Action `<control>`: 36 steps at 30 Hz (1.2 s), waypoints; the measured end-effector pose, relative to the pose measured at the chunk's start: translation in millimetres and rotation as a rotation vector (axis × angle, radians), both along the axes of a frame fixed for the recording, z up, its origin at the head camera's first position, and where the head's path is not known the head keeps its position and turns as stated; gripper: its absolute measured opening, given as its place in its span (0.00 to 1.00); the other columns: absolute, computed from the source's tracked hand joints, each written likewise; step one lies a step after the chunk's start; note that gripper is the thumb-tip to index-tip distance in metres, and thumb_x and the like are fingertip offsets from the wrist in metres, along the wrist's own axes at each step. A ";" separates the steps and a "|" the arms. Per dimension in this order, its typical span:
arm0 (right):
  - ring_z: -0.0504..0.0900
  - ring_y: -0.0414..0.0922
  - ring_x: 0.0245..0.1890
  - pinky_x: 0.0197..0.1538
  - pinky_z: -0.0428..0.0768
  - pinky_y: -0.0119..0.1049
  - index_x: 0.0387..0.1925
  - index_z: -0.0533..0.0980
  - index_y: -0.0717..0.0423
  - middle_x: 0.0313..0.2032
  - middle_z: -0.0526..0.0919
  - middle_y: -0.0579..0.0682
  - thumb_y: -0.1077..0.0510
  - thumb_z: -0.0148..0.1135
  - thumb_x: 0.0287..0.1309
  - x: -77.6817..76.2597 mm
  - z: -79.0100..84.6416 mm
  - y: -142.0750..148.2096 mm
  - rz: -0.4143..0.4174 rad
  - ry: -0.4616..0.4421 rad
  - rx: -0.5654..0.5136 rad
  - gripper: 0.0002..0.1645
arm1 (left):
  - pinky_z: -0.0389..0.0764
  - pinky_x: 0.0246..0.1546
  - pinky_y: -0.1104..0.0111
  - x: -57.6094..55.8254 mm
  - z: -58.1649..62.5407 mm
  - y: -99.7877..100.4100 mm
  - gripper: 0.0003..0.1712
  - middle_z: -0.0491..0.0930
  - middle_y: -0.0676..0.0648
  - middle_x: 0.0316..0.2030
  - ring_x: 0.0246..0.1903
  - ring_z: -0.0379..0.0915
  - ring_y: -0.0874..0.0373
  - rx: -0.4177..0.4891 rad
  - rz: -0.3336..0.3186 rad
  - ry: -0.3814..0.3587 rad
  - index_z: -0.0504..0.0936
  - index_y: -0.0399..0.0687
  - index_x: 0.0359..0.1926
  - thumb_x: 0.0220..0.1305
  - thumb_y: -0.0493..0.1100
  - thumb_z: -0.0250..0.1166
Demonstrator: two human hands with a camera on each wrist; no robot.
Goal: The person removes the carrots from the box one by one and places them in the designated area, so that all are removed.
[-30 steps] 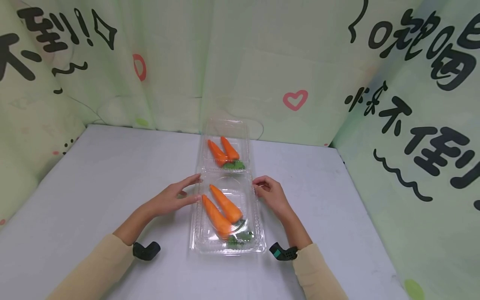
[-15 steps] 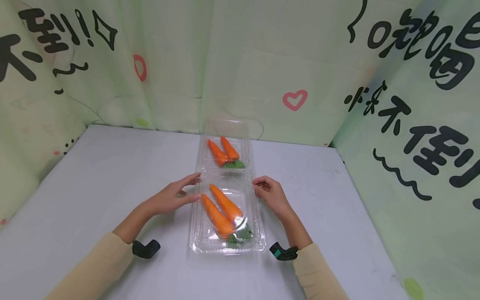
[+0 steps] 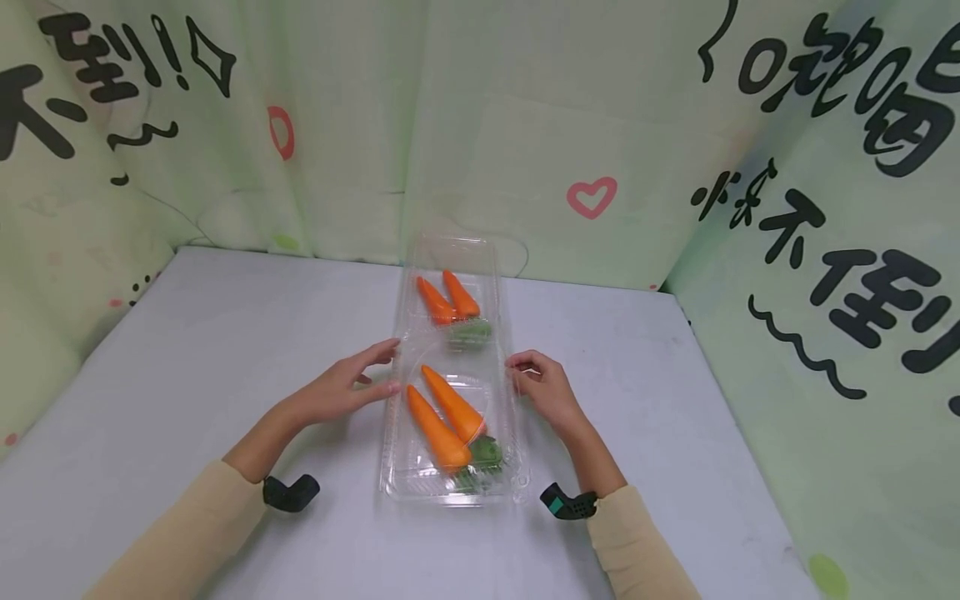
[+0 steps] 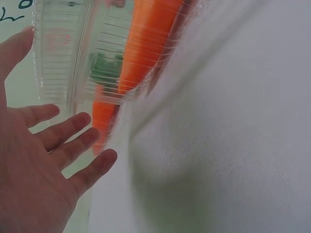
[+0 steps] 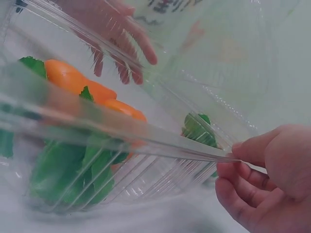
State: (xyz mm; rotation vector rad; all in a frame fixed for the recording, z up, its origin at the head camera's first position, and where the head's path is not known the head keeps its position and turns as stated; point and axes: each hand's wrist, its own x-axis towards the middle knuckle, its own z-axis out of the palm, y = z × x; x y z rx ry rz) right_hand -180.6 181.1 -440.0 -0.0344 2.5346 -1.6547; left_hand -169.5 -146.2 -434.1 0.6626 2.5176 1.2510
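A clear plastic clamshell box (image 3: pixel 397 483) lies on the table, holding two orange carrots (image 3: pixel 438 433) with green tops (image 3: pixel 486 454). On its right edge my right hand (image 3: pixel 543 386) pinches the thin rim of the lid (image 5: pixel 194 151) between thumb and fingers. Along the opposite side is my left hand (image 3: pixel 341 392), fingers spread and fairly straight. Its thumb and index fingertips reach the box's left edge; in the left wrist view the other fingers stand free beside the ribbed wall (image 4: pixel 146 43). The lid stands partly raised over the carrots.
Behind it stands a second clear box (image 3: pixel 487 258) with two more carrots (image 3: pixel 450 298) and greens (image 3: pixel 469 332). The white table (image 3: pixel 262 325) extends to both sides. A pale green printed curtain (image 3: pixel 495 150) encloses the back and sides.
The near lid has risen slightly; its back part now overlaps the far greens, and the reflections over the near carrots have shifted. My left fingertips have moved a little farther back. My right hand barely moved.
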 end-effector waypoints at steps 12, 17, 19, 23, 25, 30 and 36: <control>0.79 0.43 0.27 0.37 0.82 0.27 0.47 0.77 0.61 0.43 0.78 0.58 0.61 0.57 0.65 1.1 1.3 -1.1 -0.009 -0.024 -0.016 0.11 | 0.75 0.59 0.48 -0.2 0.5 -2.7 0.43 0.62 0.41 0.71 0.68 0.62 0.43 0.017 0.005 0.029 0.52 0.51 0.75 0.66 0.56 0.60; 0.80 0.42 0.26 0.37 0.83 0.26 0.48 0.76 0.60 0.42 0.77 0.57 0.59 0.59 0.65 1.4 1.4 -0.7 -0.007 -0.034 -0.020 0.13 | 0.76 0.59 0.49 -1.1 1.1 -3.3 0.43 0.63 0.44 0.70 0.67 0.63 0.45 0.019 0.013 0.027 0.52 0.53 0.75 0.66 0.57 0.60; 0.80 0.42 0.25 0.37 0.83 0.26 0.48 0.77 0.59 0.42 0.77 0.57 0.58 0.59 0.65 1.2 1.0 -0.6 -0.006 -0.037 -0.023 0.12 | 0.75 0.59 0.49 -1.6 1.3 -3.4 0.43 0.63 0.45 0.70 0.68 0.62 0.46 0.027 0.016 0.021 0.52 0.54 0.75 0.66 0.56 0.61; 0.80 0.41 0.24 0.36 0.83 0.27 0.48 0.77 0.60 0.41 0.77 0.57 0.59 0.59 0.65 1.1 0.9 -0.5 -0.004 -0.036 -0.043 0.12 | 0.75 0.59 0.49 -1.5 2.0 -4.0 0.43 0.63 0.45 0.70 0.68 0.62 0.46 0.021 0.022 0.017 0.52 0.54 0.75 0.65 0.57 0.61; 0.79 0.41 0.24 0.35 0.82 0.27 0.47 0.77 0.61 0.41 0.77 0.57 0.60 0.59 0.65 1.1 0.8 -0.5 -0.004 -0.038 -0.052 0.12 | 0.75 0.59 0.49 -1.4 2.2 -4.3 0.44 0.63 0.44 0.71 0.67 0.62 0.45 0.012 0.026 0.022 0.51 0.53 0.75 0.65 0.57 0.61; 0.79 0.40 0.23 0.34 0.82 0.27 0.47 0.76 0.61 0.40 0.77 0.56 0.60 0.59 0.64 1.3 0.6 -0.2 -0.002 -0.033 -0.056 0.12 | 0.75 0.59 0.48 -1.2 2.6 -4.7 0.44 0.63 0.42 0.70 0.67 0.62 0.43 0.012 0.022 0.034 0.51 0.50 0.75 0.66 0.55 0.60; 0.79 0.40 0.22 0.34 0.82 0.26 0.48 0.76 0.63 0.40 0.77 0.58 0.60 0.59 0.64 0.8 0.1 0.5 0.004 -0.033 -0.065 0.13 | 0.75 0.59 0.48 -1.6 3.8 -4.4 0.43 0.63 0.40 0.70 0.68 0.62 0.43 0.012 0.026 0.035 0.50 0.47 0.75 0.66 0.52 0.61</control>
